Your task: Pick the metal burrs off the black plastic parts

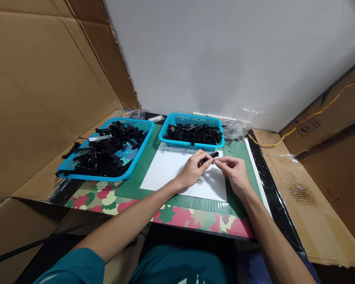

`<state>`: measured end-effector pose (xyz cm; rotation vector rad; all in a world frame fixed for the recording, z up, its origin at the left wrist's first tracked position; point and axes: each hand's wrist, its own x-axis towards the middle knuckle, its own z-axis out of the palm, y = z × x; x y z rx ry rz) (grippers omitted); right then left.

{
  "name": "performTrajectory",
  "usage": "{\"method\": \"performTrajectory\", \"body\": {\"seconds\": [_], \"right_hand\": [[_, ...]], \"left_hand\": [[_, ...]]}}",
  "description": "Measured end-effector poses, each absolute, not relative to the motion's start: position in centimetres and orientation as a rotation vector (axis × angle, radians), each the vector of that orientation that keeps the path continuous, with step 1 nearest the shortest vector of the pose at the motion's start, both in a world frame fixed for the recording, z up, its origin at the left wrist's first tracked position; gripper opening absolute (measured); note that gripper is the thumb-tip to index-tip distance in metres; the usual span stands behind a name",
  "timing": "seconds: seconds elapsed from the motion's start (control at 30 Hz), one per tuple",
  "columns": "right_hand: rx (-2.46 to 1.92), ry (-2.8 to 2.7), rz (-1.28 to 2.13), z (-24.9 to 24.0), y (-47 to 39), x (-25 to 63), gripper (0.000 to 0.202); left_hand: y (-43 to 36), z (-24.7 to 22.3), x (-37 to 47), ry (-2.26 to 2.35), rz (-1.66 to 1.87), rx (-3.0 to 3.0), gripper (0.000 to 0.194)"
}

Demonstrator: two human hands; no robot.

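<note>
My left hand (192,169) is closed on a small black plastic part (214,155), whose end sticks out past the fingertips. Close against it, my right hand (234,171) pinches at the part's near end; whatever lies between thumb and finger is too small to make out. Both hands are over a white sheet (162,177). On the sheet, under the hands, lies a loose heap of tiny metal pieces (200,180), partly hidden by the left hand.
A blue basket (127,173) of black parts stands at the left, with a silvery strip (100,138) on top. Another blue basket (192,146) of black parts stands behind the sheet. Clear plastic bags (235,130) lie by the wall. Cardboard (301,185) and a yellow wire (284,138) border the right.
</note>
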<state>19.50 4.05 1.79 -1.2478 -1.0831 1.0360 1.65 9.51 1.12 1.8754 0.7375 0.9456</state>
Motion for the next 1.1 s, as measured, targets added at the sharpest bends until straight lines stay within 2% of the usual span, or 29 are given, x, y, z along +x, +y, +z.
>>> {"method": "performTrajectory", "body": {"seconds": [0.33, 0.5, 0.57, 0.7, 0.8, 1.1], "right_hand": [[-1.305, -1.133, 1.057, 1.7, 4.1, 19.9, 0.039], [-1.387, -1.038, 0.744, 1.6, 3.4, 21.0, 0.036], [-1.416, -1.046, 0.728, 1.7, 2.5, 21.7, 0.036], [-1.452, -1.107, 0.862, 1.7, 0.1, 22.8, 0.037], [-1.534, -1.203, 0.910, 1.3, -1.0, 23.1, 0.037], [-1.686, -1.416, 0.847, -0.8, -0.7, 22.4, 0.020]], "left_hand": [[9.5, 1.1, 1.6, 0.769, 0.924, 1.976, 0.028], [9.0, 1.4, 1.1, 0.763, 0.864, 2.060, 0.034], [8.1, 1.7, 0.8, 0.822, 0.825, 2.119, 0.040], [4.8, 2.0, 0.6, 0.853, 0.801, 2.442, 0.026], [2.2, 1.3, 0.9, 0.914, 0.807, 2.544, 0.025], [0.5, -0.5, 1.4, 0.929, 0.797, 2.401, 0.024]]}}
